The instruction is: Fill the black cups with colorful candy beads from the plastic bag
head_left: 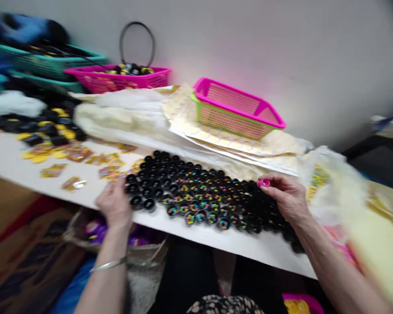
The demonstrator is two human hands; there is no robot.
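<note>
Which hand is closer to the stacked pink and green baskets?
Right. The right hand, holding a small pink piece, is below the baskets' right end in view; the left hand is farther, beside the black cups.

The only view looks out from the person's head, forward and down over the dark-trousered lap [190,274] and across the white tabletop [9,157] to the pale wall [249,43]; left hand [115,203] and right hand [288,198] are near, the table's front edge slanting down rightward.
</note>
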